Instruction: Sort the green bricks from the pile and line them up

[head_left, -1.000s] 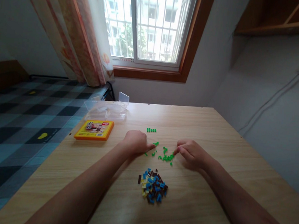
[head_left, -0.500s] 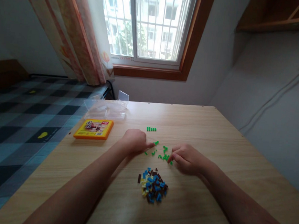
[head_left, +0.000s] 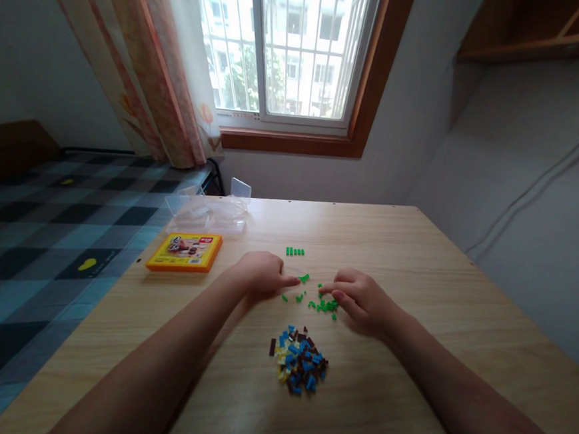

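Note:
My left hand [head_left: 260, 271] rests on the table with one finger stretched out, its tip beside a few small green toy bricks [head_left: 305, 278]. The other fingers are curled under and partly hidden; nothing shows in them. My right hand [head_left: 360, 301] reaches with its index finger to a small green brick [head_left: 320, 286], thumb held apart. Just below that finger lies a loose cluster of green bricks [head_left: 323, 306]. Farther back, several green bricks stand in a neat row [head_left: 295, 251]. Nearer to me is a heap of blue, brown and pale yellow bricks [head_left: 302, 365].
An orange and yellow box [head_left: 185, 252] lies on the wooden table [head_left: 380, 398] at the left. Behind it sits clear plastic packaging [head_left: 209, 214]. A bed with a checked cover [head_left: 31, 243] adjoins the table's left side. The window [head_left: 302, 57] is ahead.
My right index finger has moved away from the lower green cluster, up and left to the bricks above it. My left hand stays almost in place.

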`<control>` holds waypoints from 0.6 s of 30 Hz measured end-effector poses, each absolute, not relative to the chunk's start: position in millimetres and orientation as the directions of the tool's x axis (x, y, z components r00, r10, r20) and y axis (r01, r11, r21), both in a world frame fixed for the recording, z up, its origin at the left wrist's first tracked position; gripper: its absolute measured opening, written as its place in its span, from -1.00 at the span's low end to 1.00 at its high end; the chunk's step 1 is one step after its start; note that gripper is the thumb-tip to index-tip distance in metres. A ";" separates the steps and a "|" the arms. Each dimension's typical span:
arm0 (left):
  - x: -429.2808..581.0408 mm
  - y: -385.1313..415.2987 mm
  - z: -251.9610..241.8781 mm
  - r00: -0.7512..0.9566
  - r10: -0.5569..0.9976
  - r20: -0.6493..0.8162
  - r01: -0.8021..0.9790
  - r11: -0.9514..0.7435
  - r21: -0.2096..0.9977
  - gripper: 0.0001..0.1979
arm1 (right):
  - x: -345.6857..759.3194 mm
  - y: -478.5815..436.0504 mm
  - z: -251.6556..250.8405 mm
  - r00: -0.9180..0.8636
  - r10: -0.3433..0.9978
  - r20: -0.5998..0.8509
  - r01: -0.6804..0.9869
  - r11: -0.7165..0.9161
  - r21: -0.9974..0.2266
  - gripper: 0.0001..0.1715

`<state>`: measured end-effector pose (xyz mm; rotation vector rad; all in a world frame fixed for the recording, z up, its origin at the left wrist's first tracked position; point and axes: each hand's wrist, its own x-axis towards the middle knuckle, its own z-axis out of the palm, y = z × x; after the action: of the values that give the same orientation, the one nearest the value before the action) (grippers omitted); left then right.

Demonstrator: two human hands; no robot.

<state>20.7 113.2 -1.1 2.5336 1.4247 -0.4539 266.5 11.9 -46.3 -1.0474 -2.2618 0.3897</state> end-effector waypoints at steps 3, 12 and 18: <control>16.7 114.3 3.3 0.509 0.766 -0.392 0.845 -0.530 0.062 -0.21 | 270.2 18.5 -51.0 -0.400 0.772 0.495 0.601 0.628 -0.494 -0.44; 2.2 126.8 4.3 0.565 0.691 -0.451 0.816 -0.550 0.179 -0.53 | 281.2 36.7 -74.9 -0.254 0.807 0.534 0.606 0.563 -0.562 -0.44; 0.7 129.8 1.6 0.575 0.677 -0.459 0.810 -0.551 0.201 -0.52 | 276.2 37.8 -76.8 -0.262 0.801 0.538 0.584 0.575 -0.573 -0.42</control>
<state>0.7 129.8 1.6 2.4188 1.2021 -0.4659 276.2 37.8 -76.8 -1.1091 -1.9674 0.3280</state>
